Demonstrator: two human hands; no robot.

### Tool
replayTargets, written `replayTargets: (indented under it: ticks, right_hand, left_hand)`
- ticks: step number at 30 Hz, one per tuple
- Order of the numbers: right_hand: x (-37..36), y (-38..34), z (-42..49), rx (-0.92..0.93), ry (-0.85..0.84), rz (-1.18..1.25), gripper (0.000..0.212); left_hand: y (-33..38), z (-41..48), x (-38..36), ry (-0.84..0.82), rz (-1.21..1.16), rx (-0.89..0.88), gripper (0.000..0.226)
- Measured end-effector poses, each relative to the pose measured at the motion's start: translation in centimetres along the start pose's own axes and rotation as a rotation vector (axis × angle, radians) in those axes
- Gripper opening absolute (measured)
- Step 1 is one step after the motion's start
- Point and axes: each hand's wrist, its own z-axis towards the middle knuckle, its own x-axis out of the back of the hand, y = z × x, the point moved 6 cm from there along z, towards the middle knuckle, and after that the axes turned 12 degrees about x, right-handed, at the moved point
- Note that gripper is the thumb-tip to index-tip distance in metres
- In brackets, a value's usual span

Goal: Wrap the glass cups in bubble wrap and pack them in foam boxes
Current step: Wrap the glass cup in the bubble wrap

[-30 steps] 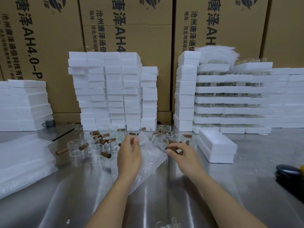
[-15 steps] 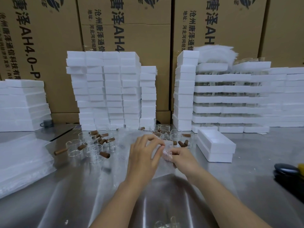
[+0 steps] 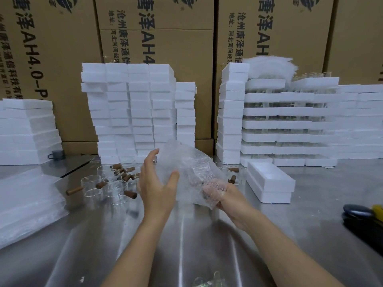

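Note:
A sheet of bubble wrap (image 3: pixel 186 164) is lifted above the steel table (image 3: pixel 103 235), bunched round something only dimly visible inside it. My right hand (image 3: pixel 223 193) grips the lower end of this bundle, its fingers seen through the plastic. My left hand (image 3: pixel 155 183) is beside the bundle's left side, fingers straight and thumb out, touching the wrap. Several glass cups with brown wooden handles (image 3: pixel 107 183) stand behind and to the left of my hands. An open white foam box (image 3: pixel 269 181) sits on the table to the right.
Tall stacks of white foam boxes (image 3: pixel 134 110) line the back, in front of brown cartons (image 3: pixel 157 38). Trays of glasses (image 3: pixel 290 121) are stacked at back right. A pile of bubble wrap sheets (image 3: pixel 27 204) lies at left. Dark objects (image 3: pixel 362 216) sit at the right edge.
The wrap lay on the table under both hands; now it is raised and bunched into a bundle. My left hand has opened and moved to the bundle's side.

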Motion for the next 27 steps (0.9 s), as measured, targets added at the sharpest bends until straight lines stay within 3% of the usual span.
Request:
replayTargets:
  ticks: [3, 7, 10, 16, 19, 22, 27]
  right_hand:
    - [-0.6, -1.0, -0.3, 0.047, -0.037, -0.006, 0.022]
    - [-0.9, -1.7, -0.5, 0.095, -0.037, 0.041, 0.027]
    - [-0.7, -1.5, -0.4, 0.089, -0.014, 0.084, 0.036]
    - [-1.0, -2.0, -1.1, 0.063, -0.061, 0.035, 0.069]
    - [-0.8, -1.3, -1.2, -0.007, -0.081, 0.057, 0.053]
    - [-0.6, -0.8, -1.3, -0.051, -0.075, -0.079, 0.016]
    - [0.2, 0.0, -1.0, -0.102, -0.035, -0.064, 0.016]
  left_hand:
    - [-1.5, 0.5, -1.6, -0.269, -0.247, 0.202, 0.052]
    - [-2.1, 0.1, -3.1, -0.444, -0.24, 0.27, 0.048]
    - [-1.7, -0.3, -3.4, -0.492, -0.264, 0.304, 0.064]
    - [-1.3, -1.0, -3.6, -0.585, -0.259, 0.351, 0.038]
    - [-1.0, -1.6, -4.0, -0.637, -0.236, 0.31, 0.037]
    - [-0.9, -2.1, -4.4, -0.666, -0.178, 0.27, 0.052]
    - [-0.8, -2.4, -4.3, -0.683, -0.169, 0.27, 0.075]
